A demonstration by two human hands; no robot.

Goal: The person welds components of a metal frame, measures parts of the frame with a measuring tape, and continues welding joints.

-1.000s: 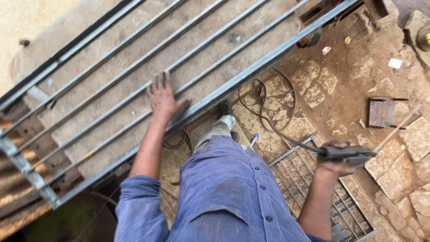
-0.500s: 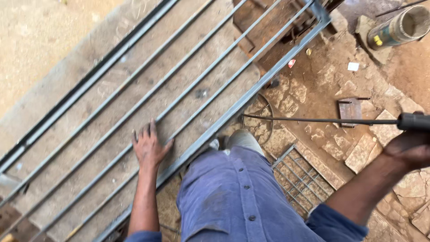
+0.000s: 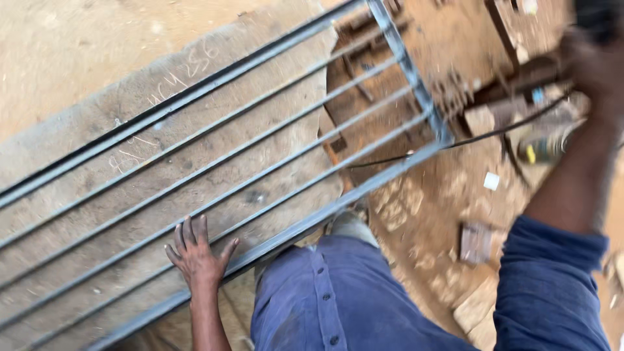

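A grey metal grille (image 3: 296, 229) of long parallel bars lies flat on a worn grey slab (image 3: 195, 91). My left hand (image 3: 195, 257) rests flat on the bars next to the grille's near rail, fingers spread, gripping nothing. My right hand (image 3: 588, 55) is raised at the top right, blurred, closed around a dark hand tool (image 3: 598, 16) that is partly cut off by the frame edge. A thin black cable (image 3: 487, 136) runs from that side across the ground and under the grille's end rail.
I stand in blue work clothes (image 3: 338, 299) with one shoe (image 3: 351, 224) by the slab's edge. On the dirt and stone ground lie a blurred can (image 3: 543, 146), a white scrap (image 3: 492, 181), a rusty block (image 3: 476, 242) and rusty steel pieces (image 3: 364, 71).
My right hand has lifted the tool up and to the far upper right. The view has swung left along the grille. My left hand stays flat on the bars.
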